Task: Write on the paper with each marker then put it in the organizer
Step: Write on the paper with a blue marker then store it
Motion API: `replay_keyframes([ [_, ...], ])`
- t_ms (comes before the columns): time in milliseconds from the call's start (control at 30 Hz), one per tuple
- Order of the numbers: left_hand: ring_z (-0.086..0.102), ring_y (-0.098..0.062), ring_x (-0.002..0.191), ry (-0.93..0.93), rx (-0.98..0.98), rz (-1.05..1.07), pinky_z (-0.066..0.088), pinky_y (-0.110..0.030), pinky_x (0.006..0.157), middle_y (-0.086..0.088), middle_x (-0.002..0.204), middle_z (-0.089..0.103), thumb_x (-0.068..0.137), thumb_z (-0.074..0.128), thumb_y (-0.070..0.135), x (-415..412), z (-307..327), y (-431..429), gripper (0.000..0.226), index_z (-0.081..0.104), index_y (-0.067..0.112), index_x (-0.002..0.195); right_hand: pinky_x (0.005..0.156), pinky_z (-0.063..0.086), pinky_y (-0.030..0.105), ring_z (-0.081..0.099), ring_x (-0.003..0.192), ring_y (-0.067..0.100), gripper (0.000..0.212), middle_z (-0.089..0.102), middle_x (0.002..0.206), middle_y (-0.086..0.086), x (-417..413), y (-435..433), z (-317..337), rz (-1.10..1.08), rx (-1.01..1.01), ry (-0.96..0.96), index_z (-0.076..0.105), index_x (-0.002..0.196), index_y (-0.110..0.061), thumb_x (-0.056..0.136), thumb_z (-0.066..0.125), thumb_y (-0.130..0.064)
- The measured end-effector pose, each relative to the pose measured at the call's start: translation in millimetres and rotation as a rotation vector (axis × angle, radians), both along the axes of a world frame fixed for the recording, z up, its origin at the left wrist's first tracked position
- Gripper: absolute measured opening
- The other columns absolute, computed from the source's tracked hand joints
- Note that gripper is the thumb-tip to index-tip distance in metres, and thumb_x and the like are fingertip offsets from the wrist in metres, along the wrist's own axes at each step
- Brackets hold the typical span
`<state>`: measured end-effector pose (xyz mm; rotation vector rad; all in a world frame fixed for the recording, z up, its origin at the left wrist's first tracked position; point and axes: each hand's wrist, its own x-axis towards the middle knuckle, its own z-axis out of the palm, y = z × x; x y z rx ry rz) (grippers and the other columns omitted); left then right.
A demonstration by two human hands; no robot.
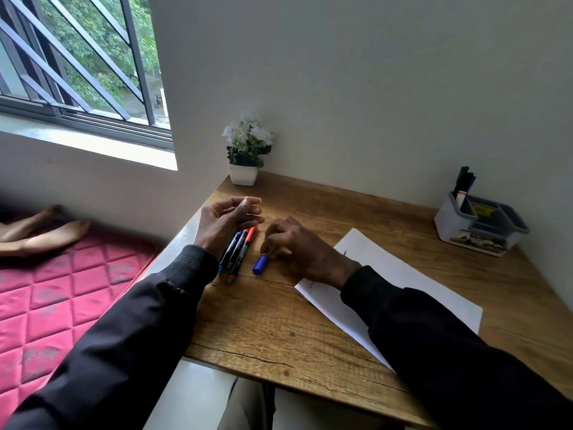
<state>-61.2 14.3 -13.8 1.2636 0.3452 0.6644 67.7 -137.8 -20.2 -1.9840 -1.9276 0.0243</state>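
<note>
We take the paper as our mark: it lies flat on the bench, with a few faint pen strokes near its edges. Just left of the paper we find the blue marker, its blue end poking out toward us from under the right hand. That hand lies knuckles up, fingers curled down and pinching the marker's barrel, while its wrist and dark sleeve cross the paper's left corner. Further left of the paper, three more markers lie side by side on the bench, touching one another (we make out a red cap and a blue cap at their far ends). The left hand hovers over those far ends, fingers loosely curled, thumb near the fingertips. We see nothing held in it, and we cannot tell whether it touches the markers. Behind the paper and to its right stands the organizer, with upright markers in its left compartment. Behind the paper and well to its left sits a potted plant.
</note>
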Motion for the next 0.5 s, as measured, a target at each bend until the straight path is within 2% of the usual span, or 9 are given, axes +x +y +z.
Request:
replay_keyframes([
  [133,0.074,-0.031,0.096,0.054,0.099,-0.004,0.060,-0.036,0.089,-0.015,0.101,0.076,0.092,0.069,0.017,-0.2,0.4,-4.2,0.025,0.072,0.003,0.113,0.094,0.045,0.044,0.052,0.119,0.027,0.019,0.065,0.123,0.007,8.7,-11.4,2.4,-0.101,0.046,-0.162,0.073,0.107,-0.018,0.089,0.078,-0.014],
  [200,0.074,-0.025,0.097,0.097,0.213,-0.033,0.058,-0.033,0.089,-0.011,0.104,0.077,0.089,0.072,0.019,0.5,1.0,-10.5,0.028,0.073,0.005,0.113,0.087,0.050,0.044,0.062,0.106,0.026,0.023,0.069,0.111,0.006,13.6,-21.5,3.8,-0.132,0.130,-0.189,0.069,0.105,-0.016,0.086,0.080,-0.009],
  [267,0.074,-0.019,0.096,0.142,0.283,-0.070,0.059,-0.025,0.084,-0.007,0.103,0.077,0.088,0.074,0.022,4.7,1.4,-21.3,0.028,0.074,0.006,0.112,0.077,0.053,0.035,0.066,0.090,0.022,0.023,0.071,0.101,0.006,18.7,-32.8,8.2,-0.158,0.193,-0.128,0.066,0.105,-0.013,0.086,0.079,-0.006],
  [333,0.073,-0.016,0.094,0.183,0.312,-0.100,0.059,-0.020,0.079,-0.006,0.100,0.077,0.089,0.074,0.025,12.2,2.7,-33.1,0.027,0.075,0.006,0.109,0.072,0.049,0.025,0.068,0.083,0.021,0.022,0.071,0.098,0.007,24.1,-43.9,14.6,-0.209,0.250,-0.081,0.066,0.105,-0.010,0.088,0.079,-0.008],
  [500,0.076,-0.021,0.091,0.250,0.348,-0.172,0.060,-0.042,0.090,-0.007,0.091,0.079,0.087,0.077,0.032,38.4,8.4,-50.8,0.028,0.078,0.009,0.104,0.073,0.054,0.027,0.065,0.086,0.018,0.019,0.069,0.097,0.005,36.3,-70.1,24.5,-0.280,0.349,-0.025,0.068,0.102,-0.010,0.088,0.080,-0.012],
])
